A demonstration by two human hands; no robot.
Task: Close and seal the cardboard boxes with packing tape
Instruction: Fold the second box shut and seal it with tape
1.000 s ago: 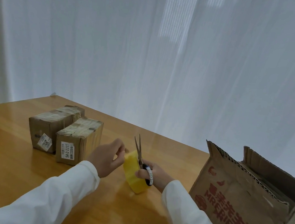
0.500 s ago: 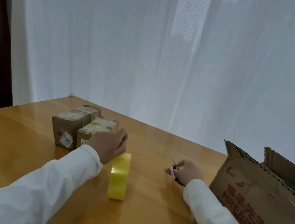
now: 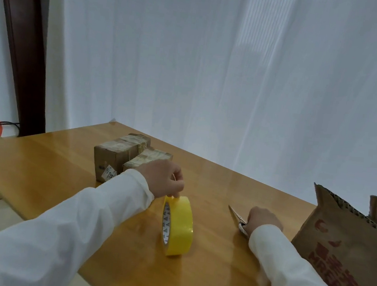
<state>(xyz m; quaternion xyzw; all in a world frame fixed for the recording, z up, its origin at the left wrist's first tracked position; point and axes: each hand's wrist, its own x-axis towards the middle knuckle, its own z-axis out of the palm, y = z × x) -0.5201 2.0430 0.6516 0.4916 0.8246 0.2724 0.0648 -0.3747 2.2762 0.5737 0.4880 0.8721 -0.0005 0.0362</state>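
Left hand [image 3: 163, 179] pinches top rim of yellow tape roll [image 3: 178, 226], roll upright on edge on wooden table [image 3: 50, 169]. Right hand [image 3: 263, 220], right of roll, curled over scissors [image 3: 238, 219] lying on table; grip unclear. Two taped small boxes [image 3: 120, 151] behind roll. Open cardboard box [image 3: 345, 245] far right of roll, flaps up.

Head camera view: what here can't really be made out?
- Scissors: handles hidden under the right hand.
- Big open box: cut off by the right edge, inside unseen.
- Small taped box: front hidden by the left hand.
- Shipping label: print too small.
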